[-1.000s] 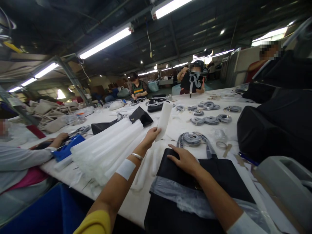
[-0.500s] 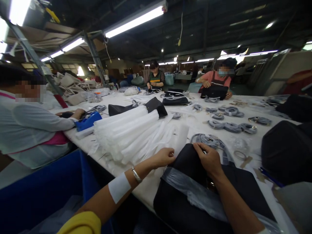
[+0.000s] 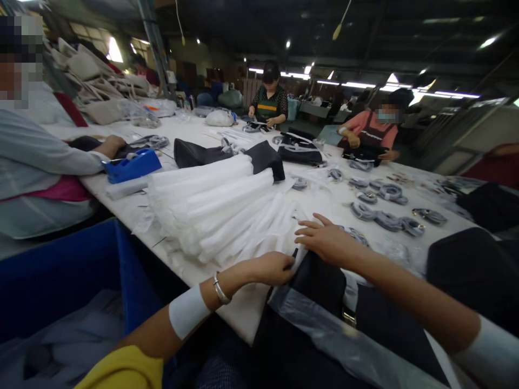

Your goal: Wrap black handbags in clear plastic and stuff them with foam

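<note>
A black bag (image 3: 316,286) with a gold-coloured buckle and a clear plastic strip (image 3: 320,324) across it lies at the table's near edge. My left hand (image 3: 278,268) is closed at its upper left corner, with a small black edge showing at the fingertips. Just above the bag's top, my right hand (image 3: 324,240) reaches left with its fingers apart and nothing in them. The fingertips are near a pile of white rolled sheets (image 3: 211,210); whether they touch it I cannot tell. Behind my right hand lies a coiled grey strap (image 3: 354,235), partly hidden.
Several coiled grey straps (image 3: 389,219) lie on the white table (image 3: 239,310). Black bags (image 3: 470,265) stand at the right. A blue bin (image 3: 117,270) is below left. One co-worker (image 3: 40,146) sits at the left by a blue object (image 3: 133,166); two more work across the table.
My right hand has let go of the bag's top edge and moved left, its fingers spreading. My left hand stays at the bag's corner. The view has tilted downward.
</note>
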A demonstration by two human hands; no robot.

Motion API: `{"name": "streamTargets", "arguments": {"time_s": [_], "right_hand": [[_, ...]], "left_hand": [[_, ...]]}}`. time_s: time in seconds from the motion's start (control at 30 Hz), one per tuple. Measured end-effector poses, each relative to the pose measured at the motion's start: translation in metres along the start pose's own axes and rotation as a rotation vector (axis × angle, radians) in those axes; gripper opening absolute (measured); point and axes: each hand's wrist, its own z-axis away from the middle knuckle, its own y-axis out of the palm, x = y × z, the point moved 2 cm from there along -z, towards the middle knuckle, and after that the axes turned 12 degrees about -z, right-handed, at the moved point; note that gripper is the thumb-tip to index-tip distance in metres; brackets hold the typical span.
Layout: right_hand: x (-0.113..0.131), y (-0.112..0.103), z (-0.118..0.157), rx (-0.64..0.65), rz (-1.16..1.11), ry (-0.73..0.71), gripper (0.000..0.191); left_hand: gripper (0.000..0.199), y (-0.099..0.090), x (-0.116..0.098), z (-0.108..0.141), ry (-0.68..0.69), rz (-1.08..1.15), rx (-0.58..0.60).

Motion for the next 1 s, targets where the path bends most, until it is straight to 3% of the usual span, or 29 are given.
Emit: {"name": "streamTargets", "arguments": {"time_s": [0.1,0.2,0.27,0.37,0.53,0.67,0.77,0.9,1.0], "right_hand": [[-0.023,-0.006,-0.029,0.261,-0.173,0.012,0.02],[-0.039,-0.001,-0.053,0.413,-0.374,0.093,0.016],[-0.043,0.006,-0.065,0.524,-0.438,0.131,0.016],[-0.042,0.015,-0.078,0.693,-0.478,0.138,0.018],[-0.029,0.028,-0.089,0.867,-0.533,0.135,0.015],[-0.009,0.044,-0.083,1.102,-0.69,0.029,0.019],[0.006,0.057,-0.074,1.102,-0.784,-0.069,0.018],[0.016,0.067,-0.062,0.986,-0.797,-0.014,0.018],[0.016,0.061,-0.06,0.966,-0.782,-0.025,0.02]], "left_hand": [[0.018,0.003,0.0,0.02,-0.086,0.124,-0.128],[0.022,0.013,-0.001,0.056,-0.352,0.257,-0.265],[0.021,0.025,-0.005,0.082,-0.475,0.383,-0.214],[0.015,0.044,-0.015,0.107,-0.523,0.597,-0.131],[0.023,0.069,-0.021,0.108,-0.608,1.02,-0.15],[0.029,0.082,-0.022,0.1,-0.604,1.348,-0.177],[0.032,0.085,-0.024,0.1,-0.62,1.341,-0.192],[0.038,0.081,-0.023,0.102,-0.593,1.151,-0.205],[0.047,0.075,-0.021,0.103,-0.559,0.964,-0.16]]}}
